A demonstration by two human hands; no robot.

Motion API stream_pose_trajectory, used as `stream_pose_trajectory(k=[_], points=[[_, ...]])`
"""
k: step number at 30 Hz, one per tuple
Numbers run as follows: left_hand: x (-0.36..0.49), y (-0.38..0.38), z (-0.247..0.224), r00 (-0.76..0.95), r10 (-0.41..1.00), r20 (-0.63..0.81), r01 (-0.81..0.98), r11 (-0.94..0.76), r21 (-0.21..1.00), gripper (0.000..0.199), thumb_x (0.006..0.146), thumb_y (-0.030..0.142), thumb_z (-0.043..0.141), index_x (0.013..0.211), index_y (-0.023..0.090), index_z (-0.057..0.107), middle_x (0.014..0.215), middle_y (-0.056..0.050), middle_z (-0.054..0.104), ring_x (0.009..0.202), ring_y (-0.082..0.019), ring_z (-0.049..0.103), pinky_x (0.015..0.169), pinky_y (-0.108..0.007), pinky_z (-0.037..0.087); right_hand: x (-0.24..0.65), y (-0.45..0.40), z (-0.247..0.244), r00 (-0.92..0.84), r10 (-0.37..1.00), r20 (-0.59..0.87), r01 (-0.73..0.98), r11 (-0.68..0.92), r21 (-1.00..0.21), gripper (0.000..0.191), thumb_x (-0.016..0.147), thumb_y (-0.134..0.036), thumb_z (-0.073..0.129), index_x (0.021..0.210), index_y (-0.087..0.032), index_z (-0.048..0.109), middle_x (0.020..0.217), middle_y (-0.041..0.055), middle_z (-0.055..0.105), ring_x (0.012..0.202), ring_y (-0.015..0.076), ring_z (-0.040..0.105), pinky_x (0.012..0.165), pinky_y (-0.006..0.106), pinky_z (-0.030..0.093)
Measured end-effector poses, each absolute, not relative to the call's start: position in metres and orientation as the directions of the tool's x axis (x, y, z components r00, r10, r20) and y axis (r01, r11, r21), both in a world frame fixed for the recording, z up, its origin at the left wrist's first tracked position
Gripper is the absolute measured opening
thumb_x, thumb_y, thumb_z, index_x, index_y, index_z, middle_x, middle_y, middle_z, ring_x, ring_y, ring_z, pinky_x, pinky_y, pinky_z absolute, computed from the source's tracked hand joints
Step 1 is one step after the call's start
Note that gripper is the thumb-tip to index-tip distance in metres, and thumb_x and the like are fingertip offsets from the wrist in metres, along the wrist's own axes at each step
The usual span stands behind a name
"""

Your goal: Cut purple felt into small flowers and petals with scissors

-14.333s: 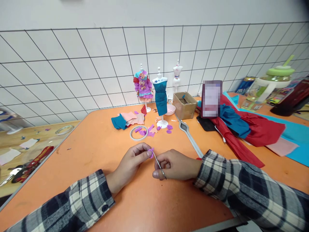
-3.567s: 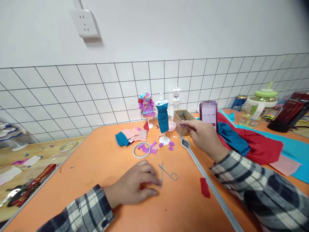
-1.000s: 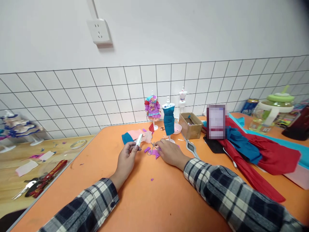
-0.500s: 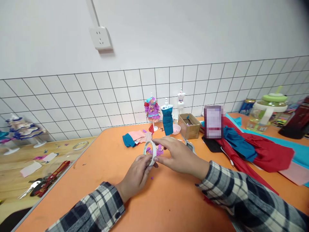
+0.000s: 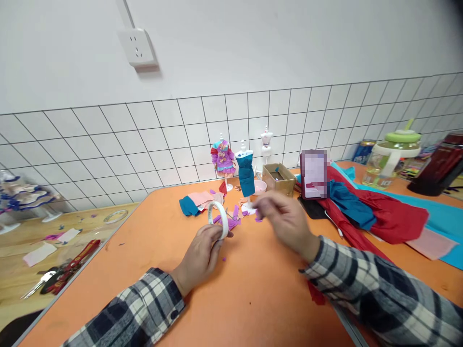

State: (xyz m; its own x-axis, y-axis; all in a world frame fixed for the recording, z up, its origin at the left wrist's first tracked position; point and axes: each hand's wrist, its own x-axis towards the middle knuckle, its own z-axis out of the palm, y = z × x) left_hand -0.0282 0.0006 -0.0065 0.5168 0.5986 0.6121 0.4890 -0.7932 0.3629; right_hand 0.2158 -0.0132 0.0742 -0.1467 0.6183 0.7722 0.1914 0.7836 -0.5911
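My left hand grips a roll of white tape, held upright on edge above the orange table. To its right, my right hand is raised apart from the roll. Its fingers are curled together and the fingertips are blurred; whatever may be between them cannot be made out. Just beyond the roll lie purple fabric scraps. Behind them stands a small dress form in a teal dress. A pile of pink and teal fabric pieces rests left of the roll.
At the back stand a dressed purple doll form, a bare white form, a pink bowl and a cardboard box. Rightward are a propped phone, red fabric and a green-lidded jug. Keys lie left.
My right hand has come off the tape roll and moved right, its fingers curling in. The left hand still holds the roll. The view has shifted slightly.
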Motion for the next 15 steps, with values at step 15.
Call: stream_pose_trajectory(k=[15], points=[[-0.025,-0.018,-0.006,0.294,0.811,0.506,0.336,-0.584,0.739,0.039,0.095,0.028,0.048,0.129,0.022,0.031,0.123,-0.016,0.063,0.116,-0.025,0.058,0.096,-0.042,0.042,0.275,-0.040,0.084,-0.571,0.820,0.045,0.794,0.565,-0.223,0.030,0.060,-0.033,0.080,0.086,-0.023,0.068,0.077,0.0032,0.066,0.061,0.0193,0.060,0.045,0.025,0.030]])
